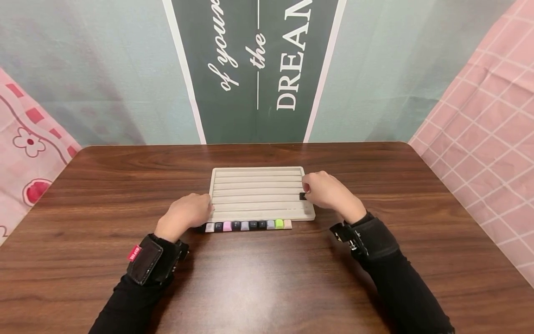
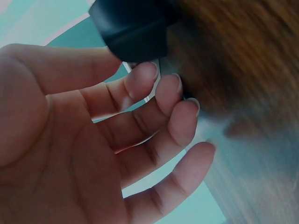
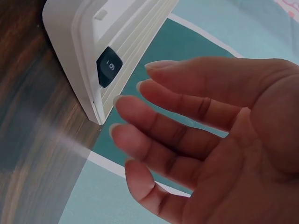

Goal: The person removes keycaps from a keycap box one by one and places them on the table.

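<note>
A cream ridged tray point(image 1: 256, 192) lies on the table. Its right end holds a black keycap point(image 3: 110, 66) marked with a digit, 6 or 9. Just beside that keycap is my right hand point(image 1: 327, 190), thumb and fingers loosely bent and apart from it in the right wrist view. My left hand point(image 1: 187, 213) is at the tray's left edge, fingers loosely curved; contact with the tray is hidden. A dark keycap point(image 2: 135, 32) looms in front of the left thumb tip, with no clear pinch on it. Several coloured keycaps point(image 1: 244, 226) form a row along the tray's front.
The brown wooden table point(image 1: 258, 283) reaches back to a green-grey cloth point(image 1: 375, 69) with white lettering. Pink patterned cloths hang at the left and right sides. Both wrists wear black straps with cameras.
</note>
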Available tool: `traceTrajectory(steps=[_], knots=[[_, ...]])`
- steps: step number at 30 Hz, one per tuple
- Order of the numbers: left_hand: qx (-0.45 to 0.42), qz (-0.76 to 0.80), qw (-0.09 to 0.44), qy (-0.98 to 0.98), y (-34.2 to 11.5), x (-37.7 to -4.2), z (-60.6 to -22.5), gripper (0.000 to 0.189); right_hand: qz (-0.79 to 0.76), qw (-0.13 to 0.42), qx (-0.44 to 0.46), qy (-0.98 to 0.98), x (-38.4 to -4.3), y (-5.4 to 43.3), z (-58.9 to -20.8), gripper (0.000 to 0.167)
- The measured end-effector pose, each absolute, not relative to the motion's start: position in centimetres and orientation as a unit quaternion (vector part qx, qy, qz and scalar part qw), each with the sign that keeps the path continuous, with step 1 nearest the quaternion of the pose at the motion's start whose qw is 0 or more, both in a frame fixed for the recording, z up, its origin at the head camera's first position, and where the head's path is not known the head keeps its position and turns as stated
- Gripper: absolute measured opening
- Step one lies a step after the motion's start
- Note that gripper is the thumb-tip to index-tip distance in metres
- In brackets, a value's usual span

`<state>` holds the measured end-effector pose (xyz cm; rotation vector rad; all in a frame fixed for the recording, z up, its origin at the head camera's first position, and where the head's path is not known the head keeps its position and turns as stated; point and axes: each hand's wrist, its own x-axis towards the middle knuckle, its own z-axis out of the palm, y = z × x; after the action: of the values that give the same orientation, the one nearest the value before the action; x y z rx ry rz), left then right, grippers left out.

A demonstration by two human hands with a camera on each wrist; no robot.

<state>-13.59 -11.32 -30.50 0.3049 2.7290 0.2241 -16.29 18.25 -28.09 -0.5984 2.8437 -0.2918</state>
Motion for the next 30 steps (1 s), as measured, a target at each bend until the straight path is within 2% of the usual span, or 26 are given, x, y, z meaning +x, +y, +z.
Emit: traceTrajectory(steps=[12,30], knots=[[0.108,0.075,0.191,0.973,-11.4,-13.6,-30.6,0.024,-0.101,0.131,-0.2,0.966,-17.0,18.2,-28.4,0.012],[0.111,0.072,0.19,0.973,-11.3,-13.5,-30.6,0.023,-0.086,0.144,-0.197,0.966,-17.6,18.0,-29.0,0.009]])
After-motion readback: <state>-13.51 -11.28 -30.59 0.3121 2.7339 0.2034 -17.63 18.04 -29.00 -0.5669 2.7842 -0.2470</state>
